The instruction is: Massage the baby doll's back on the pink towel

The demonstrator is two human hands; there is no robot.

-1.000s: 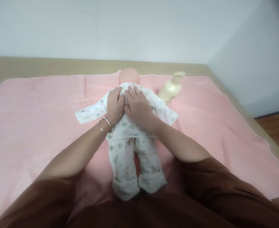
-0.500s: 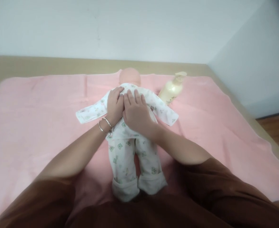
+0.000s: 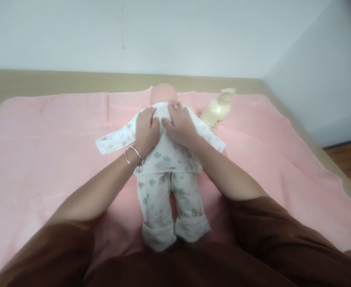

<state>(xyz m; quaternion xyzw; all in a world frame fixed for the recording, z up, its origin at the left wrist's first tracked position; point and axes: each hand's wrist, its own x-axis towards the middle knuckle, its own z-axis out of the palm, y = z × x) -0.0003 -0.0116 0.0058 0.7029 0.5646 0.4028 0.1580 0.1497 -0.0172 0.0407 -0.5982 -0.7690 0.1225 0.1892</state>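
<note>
A baby doll [image 3: 166,159] lies stretched out in white printed clothes, its bald head at the far end and its legs toward me. Its face is not visible. My left hand [image 3: 147,129] rests flat on the left side of the doll's upper back, thumb apart from the fingers; two silver bangles circle that wrist. On the right side of the upper back lies my right hand [image 3: 180,124], also flat with the thumb spread. A strip of the shirt shows between the two hands. The doll's sleeves reach out to both sides, and its trouser cuffs are folded up.
Under the doll spreads a pink cloth [image 3: 52,159] over a tan surface [image 3: 73,81]. A pale yellow pump bottle [image 3: 215,111] leans just beyond the doll's right sleeve. White walls [image 3: 175,36] stand at the back and right; a brown floor [image 3: 349,159] shows at far right.
My right hand has moved right and slightly away from me, from beside my left hand to the right side of the doll's upper back. My left hand has stayed in place.
</note>
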